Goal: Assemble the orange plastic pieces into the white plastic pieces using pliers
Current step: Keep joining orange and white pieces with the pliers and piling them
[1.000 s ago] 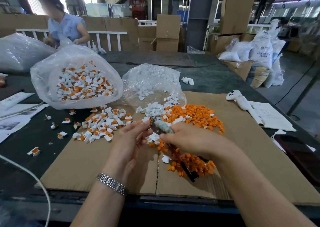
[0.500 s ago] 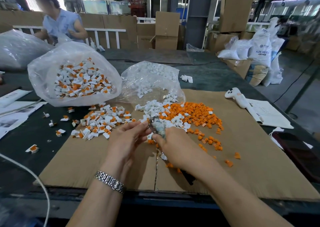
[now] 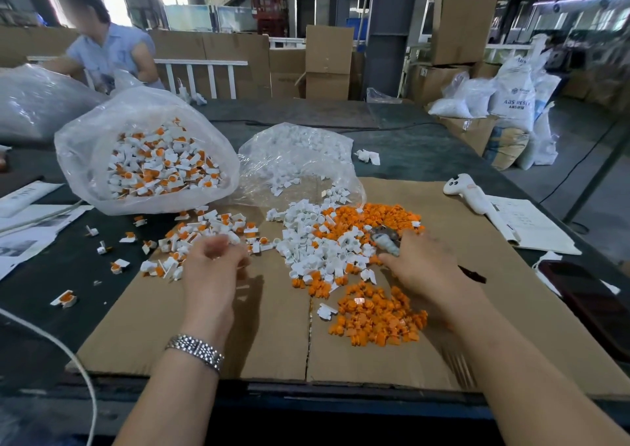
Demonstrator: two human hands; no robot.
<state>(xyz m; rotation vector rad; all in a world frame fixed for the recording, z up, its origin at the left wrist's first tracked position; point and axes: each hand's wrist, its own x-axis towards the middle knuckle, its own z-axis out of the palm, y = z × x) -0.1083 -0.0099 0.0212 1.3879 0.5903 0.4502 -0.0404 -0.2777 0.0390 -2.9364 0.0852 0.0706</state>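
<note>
While the pliers [image 3: 387,242] are gripped in the right hand [image 3: 421,268], fingers wrapped round the handles and the grey nose aimed at the loose heap, the left hand [image 3: 213,266] is held over the near edge of the finished pile [image 3: 204,232]. Its fingers are loosely curled and blurred, so it cannot be told whether a piece is pinched in them; a just-joined part being dropped off is a fair guess, nothing more.

The cardboard sheet [image 3: 272,336] is taken as the landmark. At its centre the white pieces [image 3: 317,241] are heaped, mixed on their right with the orange pieces [image 3: 371,219], both within easy reach of the pliers. Nearer the front edge a second orange cluster [image 3: 375,319] is lying, just below the right hand. Assembled white-and-orange parts are spread over the left edge and onto the dark bench [image 3: 51,268], apart from the raw stock, presumably so that done and undone work is not confused. Behind the sheet's far left corner a clear bag [image 3: 146,159] of assembled parts is propped open; beside it a nearly empty bag [image 3: 300,159] of white pieces is slumped, its mouth spilling onto the sheet. Much loose stock is left, so the task is judged far from finished.
</note>
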